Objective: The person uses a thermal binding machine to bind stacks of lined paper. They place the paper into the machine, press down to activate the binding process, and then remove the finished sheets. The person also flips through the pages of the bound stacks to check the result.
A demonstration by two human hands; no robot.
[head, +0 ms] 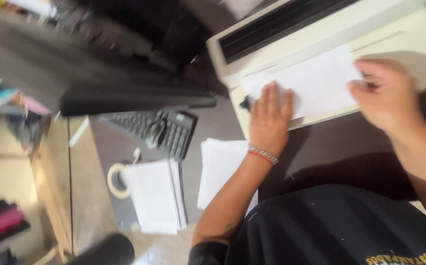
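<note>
Here the left hand (269, 118) lies flat, fingers spread, on a plain white sheet of paper (316, 83); the right hand (387, 95) pinches its right edge atop the cream machine (321, 29).

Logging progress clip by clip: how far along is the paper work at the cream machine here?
Done, it seems: two white stacks and lie on the desk, though whether they are finished is unclear. In hand: the left hand presses flat on a white sheet lying on the machine, while the right hand holds the sheet's right edge. Left: the sheet has not come off the machine.
</note>
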